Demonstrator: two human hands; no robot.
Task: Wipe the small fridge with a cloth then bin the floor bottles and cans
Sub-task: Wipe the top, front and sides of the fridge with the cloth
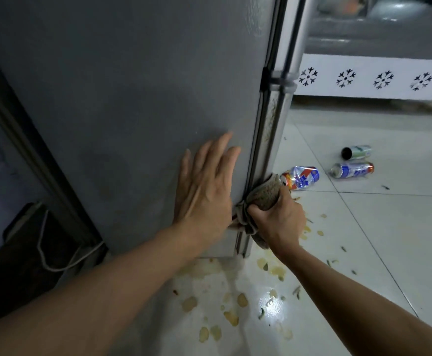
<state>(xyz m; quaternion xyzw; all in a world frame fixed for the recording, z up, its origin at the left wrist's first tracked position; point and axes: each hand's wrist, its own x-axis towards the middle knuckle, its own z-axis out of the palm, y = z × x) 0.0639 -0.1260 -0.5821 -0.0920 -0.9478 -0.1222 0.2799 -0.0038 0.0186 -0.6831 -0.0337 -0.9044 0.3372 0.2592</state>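
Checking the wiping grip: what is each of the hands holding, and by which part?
The right hand grips the bunched cloth around its middle, against the fridge edge. The left hand holds nothing, flat on the fridge side.

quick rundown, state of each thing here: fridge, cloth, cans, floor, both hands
fridge: doors shut, grime along the lower door edge
cloth: bunched, pressed on the fridge's lower door edge
crushed can: lying on its side on the floor
blue can: lying on its side
green can: lying on its side
floor: stained, littered with scraps
left hand: flat on the fridge side
right hand: grips the cloth
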